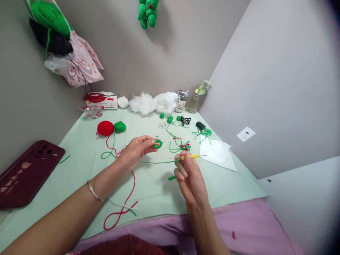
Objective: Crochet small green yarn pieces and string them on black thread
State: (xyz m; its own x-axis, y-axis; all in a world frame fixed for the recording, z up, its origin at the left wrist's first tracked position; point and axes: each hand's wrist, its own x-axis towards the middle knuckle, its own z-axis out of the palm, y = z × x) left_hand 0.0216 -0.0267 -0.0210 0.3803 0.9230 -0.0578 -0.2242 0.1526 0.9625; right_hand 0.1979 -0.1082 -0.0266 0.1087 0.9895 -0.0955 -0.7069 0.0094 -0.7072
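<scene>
Between the thumb and fingers of my left hand (136, 150) is a small round green crochet piece (158, 144) with a hole in its middle. My right hand (191, 173) grips a crochet hook (191, 157) by its yellow handle, the thin metal shaft pointing left. Green yarn (179, 165) runs over the fingers of that hand, and a short green end hangs beside them. A green strand (156, 162) crosses the table between the hands. Just beyond the right hand lie small green and red crochet pieces (185, 146).
A red yarn ball (105, 128) and a green one (120, 126) sit at left. White stuffing (152, 103), a pen cup (181, 102) and a bottle (198, 97) line the wall. A phone (29, 173) lies far left; white paper (217, 153) is at right. Loose red yarn (119, 213) trails in front.
</scene>
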